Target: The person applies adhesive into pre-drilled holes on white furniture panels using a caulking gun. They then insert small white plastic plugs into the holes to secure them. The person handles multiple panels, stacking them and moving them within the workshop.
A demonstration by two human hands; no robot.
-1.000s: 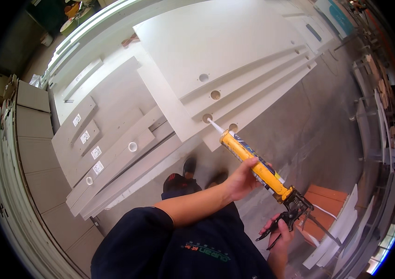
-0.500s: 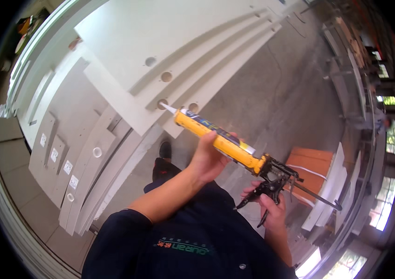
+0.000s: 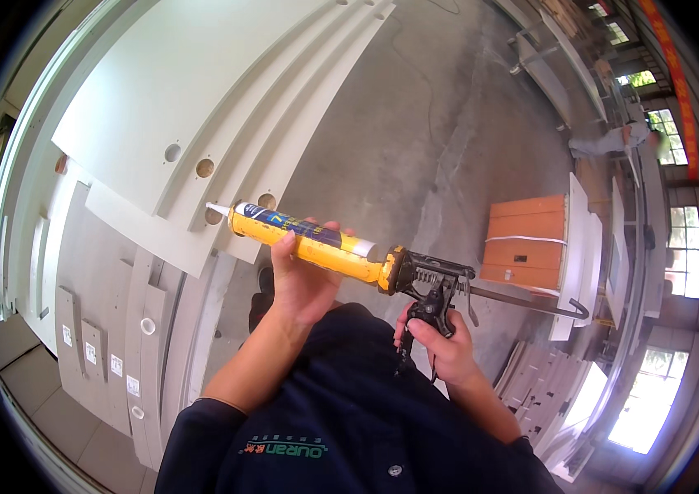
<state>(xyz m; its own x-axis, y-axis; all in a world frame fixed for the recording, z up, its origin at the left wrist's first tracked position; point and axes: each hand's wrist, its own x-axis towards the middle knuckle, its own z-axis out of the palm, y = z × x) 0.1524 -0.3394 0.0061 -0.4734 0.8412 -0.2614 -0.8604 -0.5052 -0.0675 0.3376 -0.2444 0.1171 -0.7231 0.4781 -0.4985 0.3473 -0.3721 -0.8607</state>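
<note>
A yellow caulking gun [image 3: 325, 257] with a black trigger end lies across the middle of the view, held in both hands. In its frame sits a sealant tube [image 3: 292, 226] with a white nozzle [image 3: 216, 208] pointing left. My left hand [image 3: 304, 280] cups the yellow barrel from below, its fingers wrapped round the far side. My right hand [image 3: 442, 342] grips the black handle and trigger; part of its fingers is hidden behind the handle. Seen from here, the nozzle tip overlaps a round hole in the white panels [image 3: 226, 156]; whether it touches them I cannot tell.
More stacked boards [image 3: 107, 329] with white labels stand at the left. On the right are an orange-brown strapped stack [image 3: 524, 240] and white boards [image 3: 580, 255] beside it. Grey concrete floor [image 3: 415, 107] lies between. A person [image 3: 613, 142] is at the far right.
The view has swung toward the right, so the panels sit further left. The caulking gun has moved left in the picture and lies more level. Both hands keep their hold.
</note>
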